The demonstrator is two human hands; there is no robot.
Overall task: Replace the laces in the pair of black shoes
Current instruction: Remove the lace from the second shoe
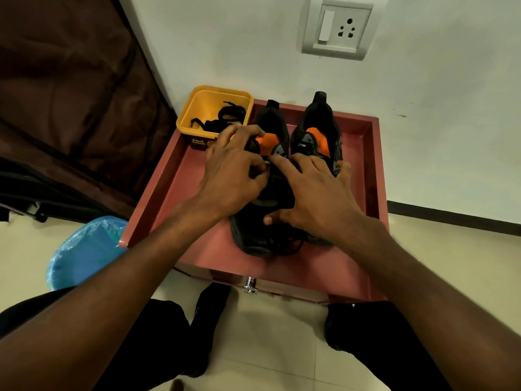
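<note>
Centre frame, pink tray (375, 153): left hand (234, 176) pinches at the lacing of the left black-and-orange shoe (259, 224); right hand (315, 193) rests spread, steadying both shoes. Likely unlacing. Next: work lace free; spare black laces (225, 115) wait in yellow plastic tub (187, 114), upper left.

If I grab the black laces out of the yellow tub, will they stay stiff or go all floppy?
Probably floppy: the black laces lie in loose curls and loops in the yellow tub, so they would likely dangle. They look thin, so probably very light. A loop might snag another and lift out with it.
</note>
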